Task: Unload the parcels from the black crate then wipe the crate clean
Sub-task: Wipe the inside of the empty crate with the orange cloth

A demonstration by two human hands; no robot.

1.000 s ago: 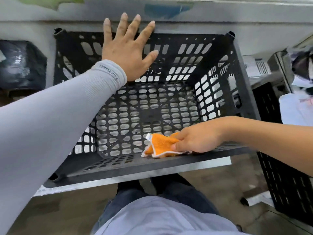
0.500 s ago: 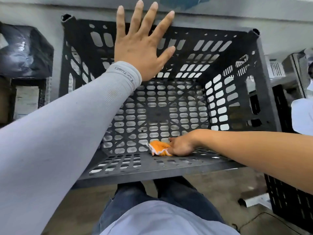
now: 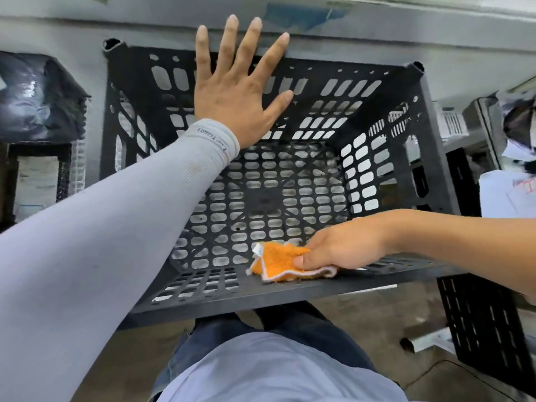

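Cloth (image 3: 277,262) slid right along crate (image 3: 429,117) wall, under right hand (image 3: 345,245).

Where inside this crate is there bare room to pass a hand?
The black crate floor is bare between the far wall and the orange cloth. The near wall is crowded: the right hand presses the cloth there; the left hand spans the far rim.

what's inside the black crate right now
No parcels show in the black crate, only the right hand pressing an orange cloth on its near wall. The left sleeve hides part.
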